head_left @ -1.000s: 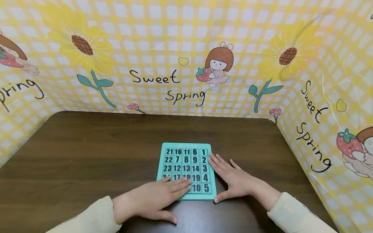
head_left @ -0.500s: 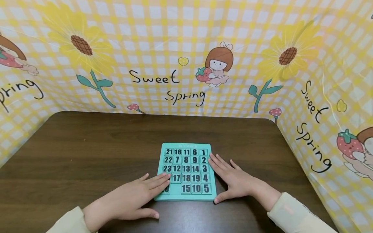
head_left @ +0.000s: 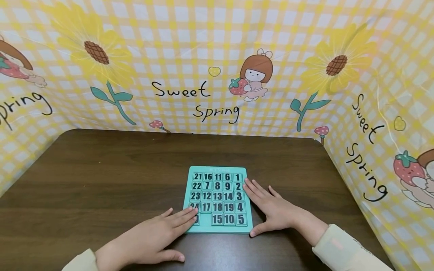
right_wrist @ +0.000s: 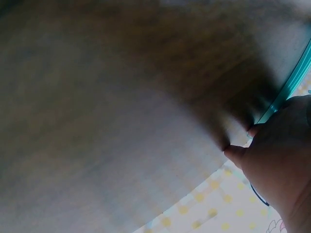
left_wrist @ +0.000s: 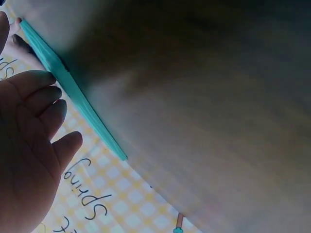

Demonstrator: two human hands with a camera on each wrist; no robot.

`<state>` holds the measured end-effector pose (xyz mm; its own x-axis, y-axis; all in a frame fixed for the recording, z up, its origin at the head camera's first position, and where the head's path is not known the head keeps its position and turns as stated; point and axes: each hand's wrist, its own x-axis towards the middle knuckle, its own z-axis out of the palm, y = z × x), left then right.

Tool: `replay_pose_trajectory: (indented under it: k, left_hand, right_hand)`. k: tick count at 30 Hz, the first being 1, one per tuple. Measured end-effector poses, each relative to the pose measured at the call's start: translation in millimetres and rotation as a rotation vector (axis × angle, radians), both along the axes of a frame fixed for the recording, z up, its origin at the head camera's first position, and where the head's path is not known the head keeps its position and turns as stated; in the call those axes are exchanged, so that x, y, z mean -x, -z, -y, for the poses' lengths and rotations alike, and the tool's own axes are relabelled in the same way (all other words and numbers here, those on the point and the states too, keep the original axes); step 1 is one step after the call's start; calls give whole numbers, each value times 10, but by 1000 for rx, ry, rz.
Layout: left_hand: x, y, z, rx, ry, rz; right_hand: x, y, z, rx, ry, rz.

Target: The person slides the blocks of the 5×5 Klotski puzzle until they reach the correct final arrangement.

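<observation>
A teal number slide puzzle (head_left: 223,229) lies flat on the table, its black-numbered tiles set in rows. One slot in its bottom row, left of tile 15 (head_left: 217,219), holds no tile. My left hand (head_left: 152,237) reaches over the puzzle's lower left corner with straight fingers, fingertips at tile 24 (head_left: 193,206) and partly hiding the tile below, of which a 0 shows. Along the right edge rests my right hand (head_left: 276,210), fingers extended against the frame and thumb near the lower right corner. Both wrist views show the puzzle's teal side (left_wrist: 82,99) edge-on beside the hands.
The dark wooden table (head_left: 112,169) stretches around the puzzle. A yellow checked cloth (head_left: 190,45) printed with flowers and "Sweet Spring" rises behind the table and along both sides.
My left hand has moved left from the puzzle's lower middle to its lower left corner, uncovering the vacant slot, then shifted slightly so tile 24 shows more. The right hand stays in place.
</observation>
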<state>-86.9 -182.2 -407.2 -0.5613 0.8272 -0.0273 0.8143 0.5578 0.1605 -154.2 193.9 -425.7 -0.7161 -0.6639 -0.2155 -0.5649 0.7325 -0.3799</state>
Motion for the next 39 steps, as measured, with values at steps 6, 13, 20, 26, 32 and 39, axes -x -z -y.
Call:
replay_pose_trajectory:
  k: [6,13,20,26,32,39]
  left_hand:
    - [28,-5,-109,13,21,-2]
    - [87,-4,-258,29,59,67]
    - [167,-76,-206,41,17,62]
    - [261,-104,-77,36,-53,91]
    - [246,-65,-5,27,-66,113]
    - [164,-76,16,26,-33,112]
  right_hand:
    - [-11,7,2,2,1,-2]
    - [-25,4,15,-6,-4,2]
    - [-20,-16,29,-13,-14,-5]
    - [-11,-28,19,-17,-6,-4]
    - [-3,-33,7,-15,-8,-2]
    - [-6,-22,0,-15,0,4]
